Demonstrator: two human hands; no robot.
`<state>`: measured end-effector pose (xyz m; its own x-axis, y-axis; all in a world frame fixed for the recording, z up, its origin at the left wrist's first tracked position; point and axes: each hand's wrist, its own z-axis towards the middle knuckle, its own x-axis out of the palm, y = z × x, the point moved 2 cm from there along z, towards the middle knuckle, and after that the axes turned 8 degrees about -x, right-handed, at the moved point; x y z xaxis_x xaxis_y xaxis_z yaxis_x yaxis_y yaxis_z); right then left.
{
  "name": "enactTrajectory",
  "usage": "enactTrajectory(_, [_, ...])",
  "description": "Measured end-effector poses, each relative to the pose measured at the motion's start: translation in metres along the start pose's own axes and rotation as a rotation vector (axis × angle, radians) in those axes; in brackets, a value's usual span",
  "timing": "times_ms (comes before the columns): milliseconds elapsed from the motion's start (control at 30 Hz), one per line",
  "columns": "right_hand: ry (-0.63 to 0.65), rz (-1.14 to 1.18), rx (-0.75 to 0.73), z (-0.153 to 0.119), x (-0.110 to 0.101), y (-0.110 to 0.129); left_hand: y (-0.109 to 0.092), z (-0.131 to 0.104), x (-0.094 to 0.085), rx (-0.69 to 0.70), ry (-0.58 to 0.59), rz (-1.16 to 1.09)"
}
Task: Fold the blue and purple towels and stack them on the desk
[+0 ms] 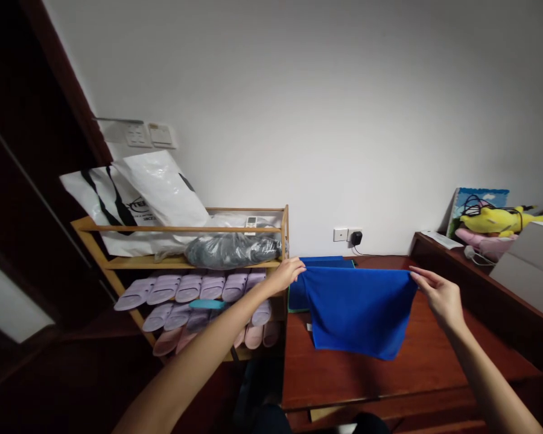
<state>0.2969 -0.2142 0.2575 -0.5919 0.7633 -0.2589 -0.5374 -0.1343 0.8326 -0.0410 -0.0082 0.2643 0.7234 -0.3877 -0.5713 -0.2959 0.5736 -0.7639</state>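
A blue cloth (pixel 359 310) hangs spread out over the reddish-brown wooden table (pixel 330 380), held up by its two top corners. My left hand (pixel 289 274) pinches the left corner, beside the shelf's right post. At the right corner, my right hand (pixel 438 295) grips the cloth between thumb and fingers. Behind the hanging cloth, more blue cloth (pixel 297 295) with a green edge lies on the table, partly hidden.
A wooden rack (pixel 113 263) at the left holds rows of slippers (pixel 163 289), white bags (pixel 163 187) and a plastic-wrapped dark bundle (pixel 230 250). A raised ledge at the right bears a yellow plush toy (pixel 493 221) and white boxes (pixel 531 259). A plug (pixel 356 239) sits in the wall.
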Motion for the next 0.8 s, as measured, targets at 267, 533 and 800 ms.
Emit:
enactTrajectory(267, [-0.047, -0.359, -0.296, -0.016, -0.002, 0.003, -0.005, -0.024, -0.023, 0.140, 0.008, 0.263])
enactTrajectory(533, [0.022, -0.297, -0.203, -0.038, -0.019, 0.041, -0.058, -0.077, -0.066, 0.201, 0.040, 0.432])
enactTrajectory(800, [-0.026, -0.189, -0.028, -0.052, -0.043, 0.073, -0.100, -0.115, -0.081, 0.128, 0.196, 0.442])
